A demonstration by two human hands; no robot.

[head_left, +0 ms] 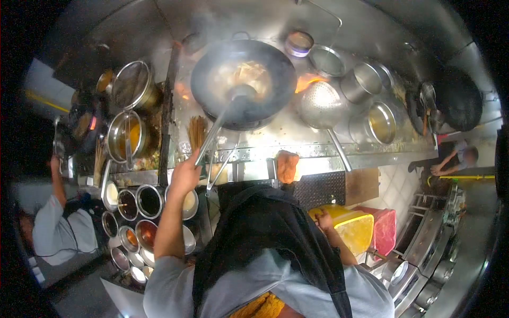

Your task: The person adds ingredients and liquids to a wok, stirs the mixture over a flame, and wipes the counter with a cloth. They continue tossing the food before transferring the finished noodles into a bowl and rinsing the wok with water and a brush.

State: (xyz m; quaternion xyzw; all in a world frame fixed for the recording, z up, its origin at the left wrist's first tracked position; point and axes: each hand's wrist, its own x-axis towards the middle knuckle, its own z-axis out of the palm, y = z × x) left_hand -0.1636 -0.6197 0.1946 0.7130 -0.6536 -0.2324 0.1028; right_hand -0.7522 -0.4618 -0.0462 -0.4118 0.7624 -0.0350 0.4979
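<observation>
My left hand (185,174) is closed round the long handle of a metal ladle (214,132). The ladle's bowl rests among steaming food (253,75) in a large dark wok (205,79). A bundle of thin sticks (196,131) stands just beyond that hand. Low on the right, my right hand (322,218) is beside the rim of a yellow bin (352,233); it is small and dim, and I cannot tell whether its fingers hold anything. An orange cloth (287,166) hangs at the stove's front edge.
A perforated strainer (321,103) and metal pots (361,82) sit right of the wok. Sauce bowls (149,201) stand at lower left, near a sieve (131,85). Flames (309,82) show beside the wok. One person (63,228) is at far left, another (450,161) at far right.
</observation>
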